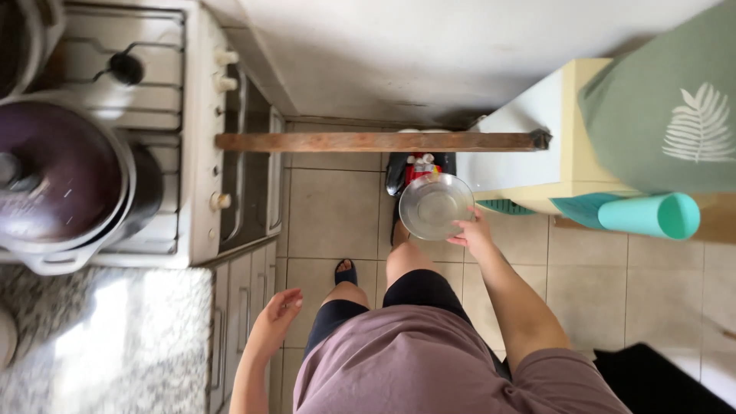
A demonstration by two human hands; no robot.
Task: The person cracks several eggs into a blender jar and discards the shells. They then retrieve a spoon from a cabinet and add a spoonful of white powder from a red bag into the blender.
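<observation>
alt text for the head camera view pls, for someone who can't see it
Seen from above, a person's right hand holds a clear glass bowl by its rim over a tiled floor, while the left hand hangs open and empty near a granite counter. A white gas stove with a lidded pot sits at left.

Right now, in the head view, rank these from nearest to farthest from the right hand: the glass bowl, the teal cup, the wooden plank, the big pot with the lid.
1. Glass bowl: held at its rim by the right hand.
2. Wooden plank: above the bowl, spanning stove to cabinet.
3. Teal cup: lying on its side, off to the right.
4. Big pot: far left, on the stove.
</observation>
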